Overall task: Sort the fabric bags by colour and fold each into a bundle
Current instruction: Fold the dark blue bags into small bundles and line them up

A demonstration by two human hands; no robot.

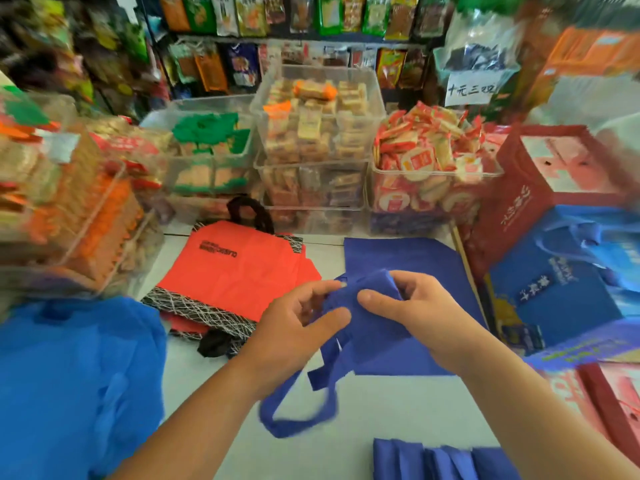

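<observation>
Pinched a blue bag with left hand and right hand. Held it over the counter, beside red bags.

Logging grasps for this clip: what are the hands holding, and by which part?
A dark blue fabric bag, by its bunched body: left hand pinches one side, right hand the other. Its strap handles hang free.
</observation>
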